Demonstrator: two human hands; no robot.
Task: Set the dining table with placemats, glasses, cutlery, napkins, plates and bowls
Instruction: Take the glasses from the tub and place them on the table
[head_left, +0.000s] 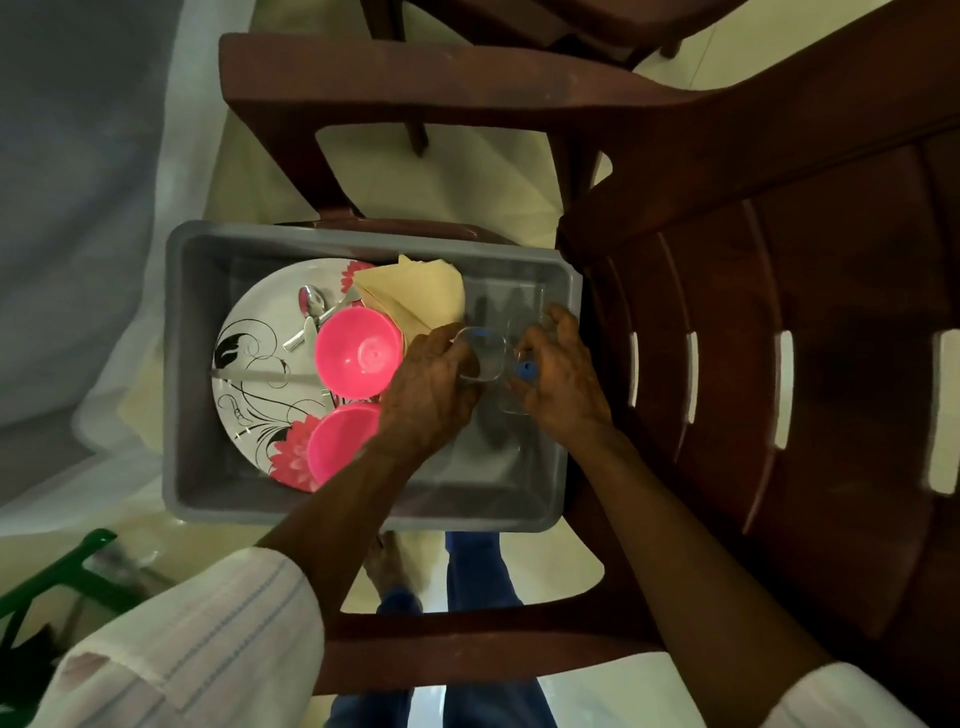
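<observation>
Nearest, a white sleeve (197, 634); the left hand (431, 384) curls round a clear glass (482, 358) in the grey tub (174, 374), the right hand (563, 374) grips a second glass (522, 371); seemingly fetching glasses; next, lift both out upright.

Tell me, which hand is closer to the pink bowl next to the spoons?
Left. The left hand is right beside that pink bowl, on its right side, gripping a clear glass. The right hand is farther right, beyond the glass.
</observation>
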